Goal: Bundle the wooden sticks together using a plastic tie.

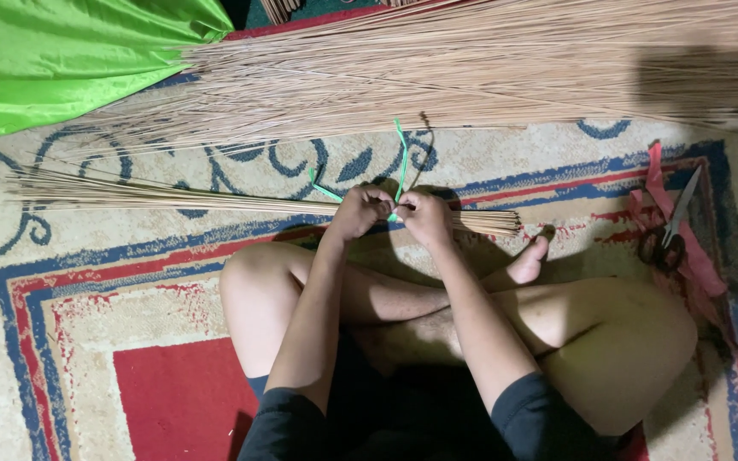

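Note:
A thin bundle of long tan sticks (172, 196) lies across the patterned carpet in front of my crossed legs. A green strip (401, 162) is wrapped around the bundle near its right end, with its two loose ends sticking up. My left hand (359, 212) pinches one part of the strip against the bundle. My right hand (424, 215) grips the other part right beside it. The two hands almost touch.
A big pile of the same tan sticks (489, 68) spreads across the top. Green shiny cloth (53, 60) lies at the top left. Scissors (670, 230) rest on pink strips (685, 248) at the right. The carpet (87, 299) is cream, red and blue.

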